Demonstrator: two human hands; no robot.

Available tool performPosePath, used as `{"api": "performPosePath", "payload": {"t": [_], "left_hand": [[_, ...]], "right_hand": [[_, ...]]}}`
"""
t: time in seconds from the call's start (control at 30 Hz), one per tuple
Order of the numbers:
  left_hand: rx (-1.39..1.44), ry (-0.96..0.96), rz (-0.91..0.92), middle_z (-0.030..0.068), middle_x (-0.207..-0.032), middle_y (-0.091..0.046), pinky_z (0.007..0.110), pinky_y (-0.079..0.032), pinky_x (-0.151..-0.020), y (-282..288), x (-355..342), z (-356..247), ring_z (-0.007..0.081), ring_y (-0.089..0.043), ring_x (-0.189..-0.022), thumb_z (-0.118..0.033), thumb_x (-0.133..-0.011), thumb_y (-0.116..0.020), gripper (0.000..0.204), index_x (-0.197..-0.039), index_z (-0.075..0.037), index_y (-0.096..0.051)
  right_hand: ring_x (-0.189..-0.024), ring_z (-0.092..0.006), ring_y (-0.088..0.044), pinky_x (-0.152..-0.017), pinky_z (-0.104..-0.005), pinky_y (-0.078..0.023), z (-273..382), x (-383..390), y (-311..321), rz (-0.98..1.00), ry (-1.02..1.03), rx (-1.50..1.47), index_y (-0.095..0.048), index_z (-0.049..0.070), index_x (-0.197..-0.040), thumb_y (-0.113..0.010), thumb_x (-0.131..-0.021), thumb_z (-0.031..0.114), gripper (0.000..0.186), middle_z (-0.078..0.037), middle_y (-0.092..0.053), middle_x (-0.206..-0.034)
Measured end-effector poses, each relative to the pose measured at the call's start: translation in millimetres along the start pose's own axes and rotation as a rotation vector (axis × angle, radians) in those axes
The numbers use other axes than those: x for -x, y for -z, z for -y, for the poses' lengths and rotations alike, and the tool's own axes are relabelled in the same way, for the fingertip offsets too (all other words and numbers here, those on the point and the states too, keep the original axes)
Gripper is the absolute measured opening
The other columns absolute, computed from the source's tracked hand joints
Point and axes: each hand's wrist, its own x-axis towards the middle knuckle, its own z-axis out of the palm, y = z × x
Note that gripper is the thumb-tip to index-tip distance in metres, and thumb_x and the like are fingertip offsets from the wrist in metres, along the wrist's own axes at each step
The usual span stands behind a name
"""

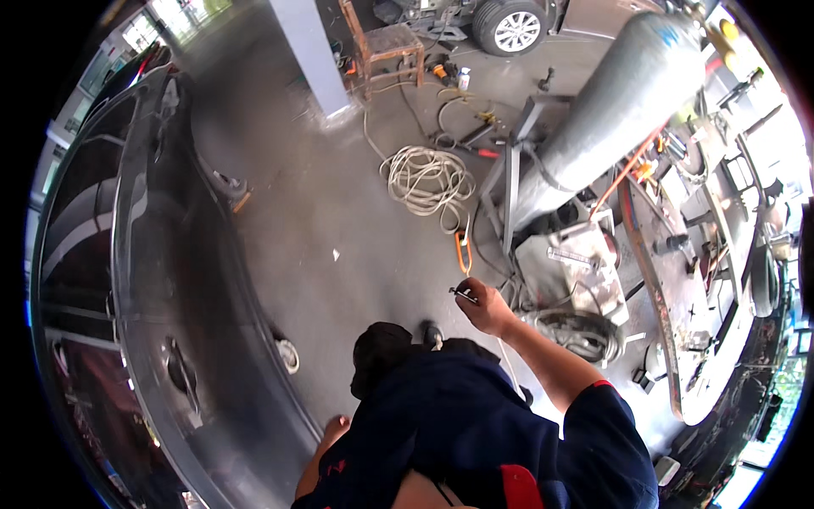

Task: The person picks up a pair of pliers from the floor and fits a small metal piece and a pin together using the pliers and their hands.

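My right hand is closed on a small dark metal piece, held out in front of my body over the floor. Its exact kind is too small to make out. My left hand hangs low beside my body, close to the side of a dark car. Only a little of that hand shows, and its fingers are hidden. Just beyond my right hand lies an orange-framed hook or handle at the end of a pale coiled cable.
A tall grey gas cylinder leans in a metal frame at the right. Next to it stand a boxy machine and a coil of hose. A tool-covered bench runs along the right. Ahead are a pillar and a wooden chair.
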Motion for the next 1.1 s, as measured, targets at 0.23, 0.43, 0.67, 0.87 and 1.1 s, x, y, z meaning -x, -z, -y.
{"api": "performPosePath", "payload": {"t": [0.23, 0.43, 0.67, 0.87, 1.1], "left_hand": [[-0.294, -0.016, 0.100, 0.0183, -0.093, -0.069, 0.048, -0.055, -0.078, 94.2, -137.3, -241.1, 0.0365, -0.068, -0.091, -0.023, -0.101, -0.056, 0.024, -0.096, -0.005, -0.072], [-0.632, -0.324, -0.067, 0.0217, -0.099, -0.071, 0.049, -0.055, -0.081, 266.9, -323.7, -576.0, 0.0397, -0.068, -0.095, -0.023, -0.102, -0.056, 0.026, -0.099, -0.002, -0.072], [0.294, -0.464, -0.250, -0.0039, -0.073, -0.055, 0.026, -0.042, -0.051, 405.2, -451.1, -1011.2, 0.0087, -0.052, -0.059, -0.019, -0.109, -0.054, 0.020, -0.092, -0.010, -0.062], [-0.350, -0.550, -0.042, 0.0044, -0.088, -0.069, 0.032, -0.054, -0.070, 273.6, -485.2, -1197.8, 0.0158, -0.065, -0.078, -0.014, -0.106, -0.055, 0.021, -0.112, -0.001, -0.070], [-1.063, -0.584, 0.165, 0.0152, -0.103, -0.078, 0.042, -0.059, -0.086, 137.3, -560.1, -1360.5, 0.0283, -0.076, -0.095, -0.020, -0.101, -0.059, 0.026, -0.114, -0.003, -0.073]], "right_hand": [[-0.099, -0.0352, -0.074, -0.089, -0.0426, -0.057, -55.6, -201.6, 37.9, -0.068, -0.275, 0.099, -0.068, 0.004, -0.119, -0.070, -0.097, 0.028, 0.033, -0.019, -0.076, -0.103], [-0.112, -0.0427, -0.072, -0.098, -0.0481, -0.057, -121.3, -272.6, 56.7, -0.052, -0.780, 0.162, -0.072, 0.005, -0.117, -0.067, -0.093, 0.037, 0.041, -0.026, -0.076, -0.113], [-0.075, -0.0166, -0.070, -0.070, -0.0357, -0.056, -134.7, -386.7, 78.5, -0.294, -0.970, -0.175, -0.072, 0.006, -0.116, -0.074, -0.094, 0.030, 0.032, -0.011, -0.075, -0.088], [-0.082, -0.0258, -0.078, -0.077, -0.0411, -0.060, -229.0, -515.9, 47.3, -0.251, -1.086, -0.292, -0.074, 0.004, -0.109, -0.073, -0.090, 0.039, 0.040, -0.014, -0.078, -0.085], [-0.063, -0.0124, -0.059, -0.056, -0.0294, -0.046, -200.6, -618.4, 114.0, -0.637, -1.103, -0.804, -0.066, 0.005, -0.116, -0.073, -0.098, 0.018, 0.024, -0.004, -0.065, -0.077]]}}
